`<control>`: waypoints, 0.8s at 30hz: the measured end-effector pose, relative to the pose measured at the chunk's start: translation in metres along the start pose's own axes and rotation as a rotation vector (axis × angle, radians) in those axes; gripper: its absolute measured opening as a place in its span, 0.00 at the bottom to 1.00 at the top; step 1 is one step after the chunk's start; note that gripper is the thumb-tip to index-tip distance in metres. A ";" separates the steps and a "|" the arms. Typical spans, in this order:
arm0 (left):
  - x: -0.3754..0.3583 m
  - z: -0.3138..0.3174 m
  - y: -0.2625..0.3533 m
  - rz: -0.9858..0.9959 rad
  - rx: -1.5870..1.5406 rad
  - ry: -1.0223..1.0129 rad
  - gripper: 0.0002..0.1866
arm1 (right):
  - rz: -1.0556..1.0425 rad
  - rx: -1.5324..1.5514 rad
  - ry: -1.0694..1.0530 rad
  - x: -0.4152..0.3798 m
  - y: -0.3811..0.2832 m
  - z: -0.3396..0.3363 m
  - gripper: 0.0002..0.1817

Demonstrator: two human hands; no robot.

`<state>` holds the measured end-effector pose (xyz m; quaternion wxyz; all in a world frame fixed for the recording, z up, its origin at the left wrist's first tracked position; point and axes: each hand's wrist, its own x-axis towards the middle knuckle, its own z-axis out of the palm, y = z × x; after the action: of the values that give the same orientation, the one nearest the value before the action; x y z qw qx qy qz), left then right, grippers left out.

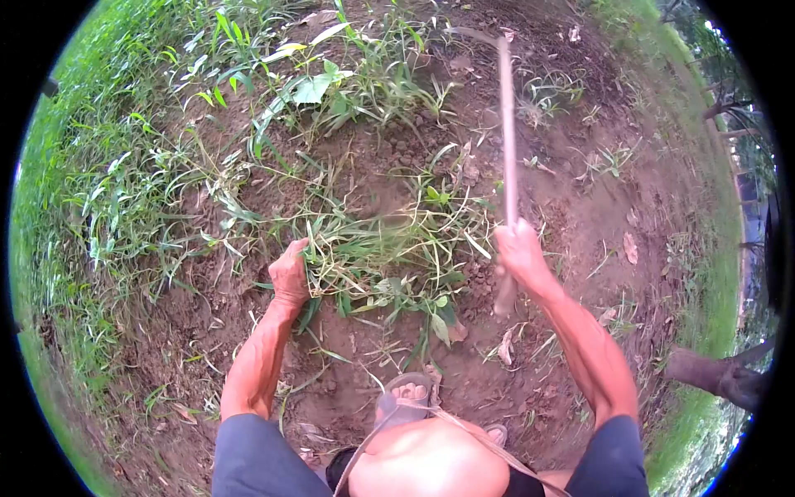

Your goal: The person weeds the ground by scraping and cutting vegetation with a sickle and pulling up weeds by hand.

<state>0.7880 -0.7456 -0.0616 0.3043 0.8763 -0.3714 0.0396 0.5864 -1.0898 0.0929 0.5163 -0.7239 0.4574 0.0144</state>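
My right hand [520, 253] is wrapped round the lower part of a straight wooden handle, the shaft of a long-handled sickle [508, 132]. Its thin curved blade [474, 33] points left at the far end, over the soil, and the butt of the handle sticks out below my fist. On the left, my left hand [290, 272] is closed at the edge of a clump of grass [381, 244], gripping some of its stems. The clump spreads across bare brown soil between my two hands, with broad leaves [440, 319] on its near side.
Taller weeds [310, 87] grow ahead, and dense grass [91, 182] covers the left side. My sandalled foot [407, 393] stands close below the clump. Dry leaves [506, 348] lie on the soil. A tree trunk [704, 370] stands at the right.
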 end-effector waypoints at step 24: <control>-0.004 0.006 -0.009 -0.053 -0.072 -0.003 0.17 | -0.366 -0.676 -0.141 0.013 0.047 0.024 0.13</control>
<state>0.7902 -0.7413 -0.0722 0.3358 0.8745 -0.3497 0.0168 0.5727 -1.0818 0.0406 0.2731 -0.9200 0.2534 0.1216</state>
